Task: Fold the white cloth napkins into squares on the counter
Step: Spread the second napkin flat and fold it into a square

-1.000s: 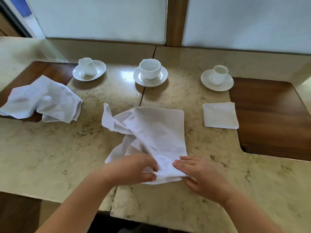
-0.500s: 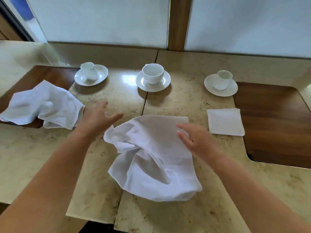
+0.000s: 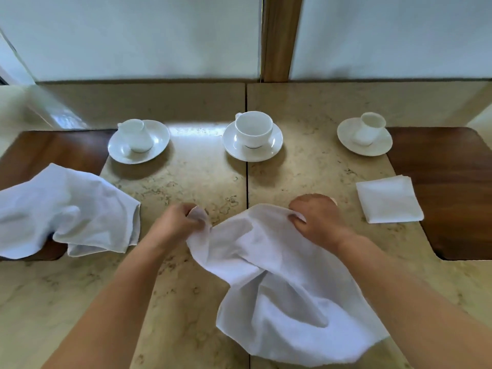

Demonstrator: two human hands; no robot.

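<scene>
A rumpled white napkin (image 3: 279,288) lies in the middle of the marble counter (image 3: 186,187), its near end draped toward me. My left hand (image 3: 178,222) pinches its far left corner. My right hand (image 3: 316,219) grips its far right corner. Both corners are held just above the counter. A second white napkin (image 3: 388,199) lies folded into a square at the right. A third, crumpled napkin (image 3: 66,211) lies at the left, partly on a wooden inlay.
Three white cups on saucers stand in a row at the back: left (image 3: 138,141), middle (image 3: 253,135), right (image 3: 366,134). Dark wooden inlays (image 3: 452,182) flank the marble on both sides. A wall with a wooden post (image 3: 279,38) closes off the back.
Both hands let go of the napkin's near edge, reached to its far side and took hold of the two far corners. The napkin now hangs looser toward me.
</scene>
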